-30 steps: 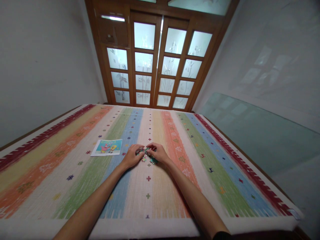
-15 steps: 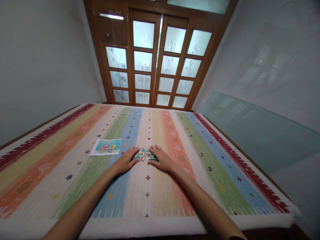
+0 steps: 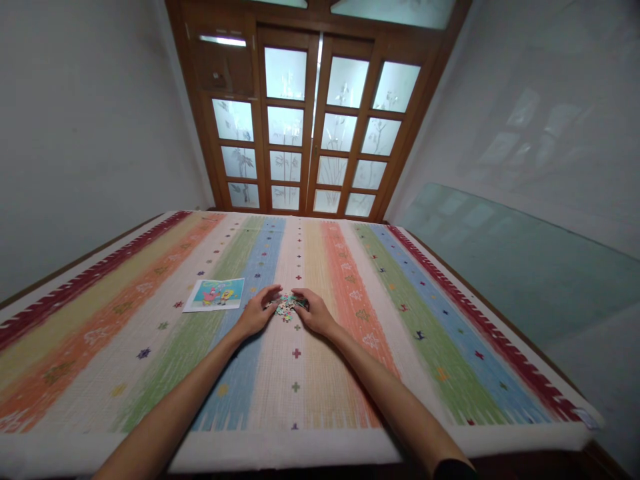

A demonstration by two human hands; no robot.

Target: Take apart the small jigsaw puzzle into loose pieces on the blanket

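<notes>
A small heap of jigsaw puzzle pieces (image 3: 287, 306) in mixed colours lies on the striped cloth, between my two hands. My left hand (image 3: 257, 311) curves around the heap's left side, thumb and fingers apart. On the other side my right hand (image 3: 314, 311) is cupped in the same way, its fingers bent and spread from the thumb. Both hands touch the outer pieces or sit right beside them; the pieces under the fingers are partly hidden. To the left of my left hand lies a flat picture card (image 3: 215, 295) with a pink and a yellow cartoon figure on light blue.
The striped cloth (image 3: 330, 393) covers a wide bed-like surface, with a white edge nearest me. Beyond its far end stand wooden doors (image 3: 313, 133) with frosted panes. Pale walls rise on both sides, and a greenish panel (image 3: 500, 247) runs along the right wall.
Both hands have drawn closer together with fingers more curled, and the puzzle pieces sit in a tighter heap. The picture card still lies on the cloth.
</notes>
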